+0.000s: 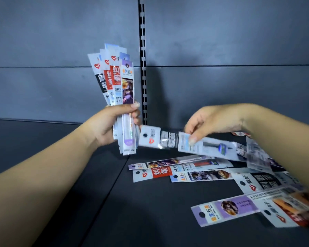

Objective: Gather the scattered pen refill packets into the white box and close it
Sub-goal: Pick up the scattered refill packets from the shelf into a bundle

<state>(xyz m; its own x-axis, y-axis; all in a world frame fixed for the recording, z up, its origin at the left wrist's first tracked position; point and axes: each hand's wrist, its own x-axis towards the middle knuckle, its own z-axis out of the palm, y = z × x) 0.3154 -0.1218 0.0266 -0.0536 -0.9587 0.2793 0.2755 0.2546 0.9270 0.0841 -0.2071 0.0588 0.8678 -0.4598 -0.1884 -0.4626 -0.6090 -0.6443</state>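
Note:
My left hand grips an upright fanned bundle of several pen refill packets, raised above the shelf. My right hand pinches one long white packet that points left, its hole end close to the bundle's lower part. Several more packets lie scattered on the dark shelf: a red-labelled one, a purple one near the front, and a black-labelled one to the right. The white box is not in view.
The dark grey shelf surface has a seam running diagonally down its middle. A grey back panel rises behind, with a slotted black upright at its centre. My right forearm covers part of the packets at the right.

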